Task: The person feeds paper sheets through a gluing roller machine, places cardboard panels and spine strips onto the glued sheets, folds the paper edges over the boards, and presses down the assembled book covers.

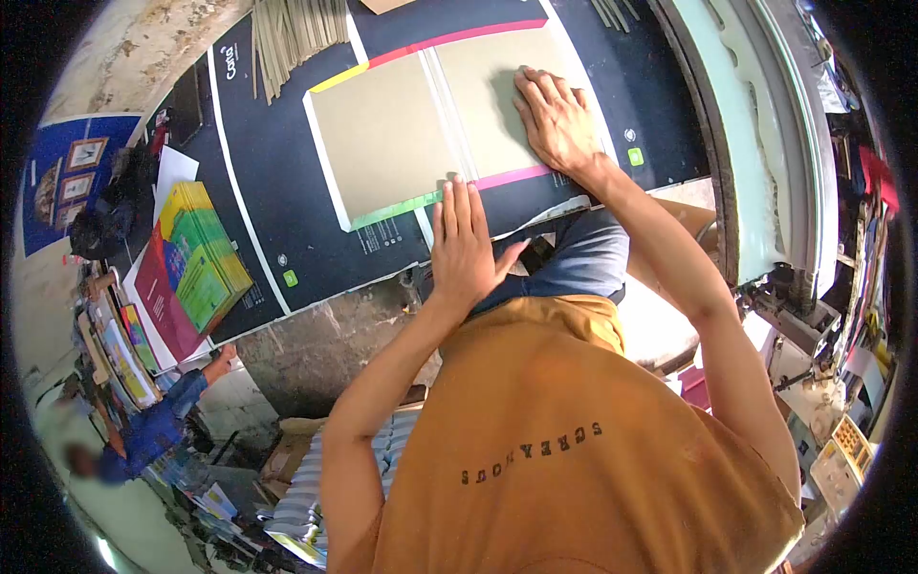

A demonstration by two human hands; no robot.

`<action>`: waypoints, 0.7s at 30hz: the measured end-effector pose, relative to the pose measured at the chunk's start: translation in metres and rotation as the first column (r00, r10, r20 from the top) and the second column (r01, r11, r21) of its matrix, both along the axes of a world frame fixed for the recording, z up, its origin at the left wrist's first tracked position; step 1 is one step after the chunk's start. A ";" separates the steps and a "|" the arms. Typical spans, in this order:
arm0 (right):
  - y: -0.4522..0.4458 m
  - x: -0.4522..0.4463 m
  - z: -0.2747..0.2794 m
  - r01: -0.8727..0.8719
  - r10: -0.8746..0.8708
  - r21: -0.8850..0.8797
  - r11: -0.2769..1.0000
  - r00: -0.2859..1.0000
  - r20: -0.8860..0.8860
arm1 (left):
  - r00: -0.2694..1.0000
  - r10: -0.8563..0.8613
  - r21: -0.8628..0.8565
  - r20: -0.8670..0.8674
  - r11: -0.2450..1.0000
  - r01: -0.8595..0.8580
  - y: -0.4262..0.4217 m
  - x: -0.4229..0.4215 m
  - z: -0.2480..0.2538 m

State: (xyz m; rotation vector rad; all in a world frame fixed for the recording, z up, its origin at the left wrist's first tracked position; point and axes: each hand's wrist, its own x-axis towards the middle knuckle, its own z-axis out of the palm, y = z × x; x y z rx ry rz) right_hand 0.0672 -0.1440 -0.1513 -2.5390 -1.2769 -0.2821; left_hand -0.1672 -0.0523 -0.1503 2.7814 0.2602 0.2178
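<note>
A book cover [382,143] lies inside up on the dark table, two grey-brown boards with a pale spine strip [448,110] between them. Its far edge has a yellow, red and magenta turned-in strip; its near edge is green on the left and pink on the right. My left hand [466,249] is open, its long fingers together and the thumb apart, fingertips on the near edge by the spine. On the right board [497,86] rests my right hand [559,124], palm down, fingers slightly bent, with nothing visible in it.
A stack of colourful printed covers [203,253] sits at the table's left end. Thin grey board strips [296,38] lie at the far left. A pale green machine [751,134] borders the right side. Another person [158,430] is at the lower left.
</note>
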 end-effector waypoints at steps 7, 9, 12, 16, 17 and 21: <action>0.016 -0.019 0.056 -0.030 0.056 0.361 0.932 0.997 -0.062 | 0.999 -0.034 0.017 0.025 0.999 0.034 0.011 0.000 0.000; 0.011 -0.030 0.062 -0.178 0.184 0.413 0.893 0.983 0.026 | 0.997 -0.043 0.013 0.066 0.999 0.042 0.016 0.002 0.005; 0.009 -0.030 0.020 -0.200 0.197 0.193 0.961 0.980 0.036 | 0.984 -0.053 -0.024 0.168 0.998 0.058 0.024 0.011 0.030; 0.019 -0.023 0.004 -0.097 0.104 0.111 0.989 0.993 -0.061 | 0.985 0.132 -0.170 -0.112 0.974 -0.150 0.047 0.058 0.049; 0.023 -0.019 0.006 -0.081 0.097 0.126 0.989 0.988 -0.123 | 0.975 0.221 -0.251 0.027 0.946 -0.207 0.046 0.072 0.044; 0.046 0.014 0.004 -0.037 0.059 0.106 0.994 0.974 -0.217 | 0.935 0.125 0.109 0.332 0.979 -0.170 0.054 0.105 -0.004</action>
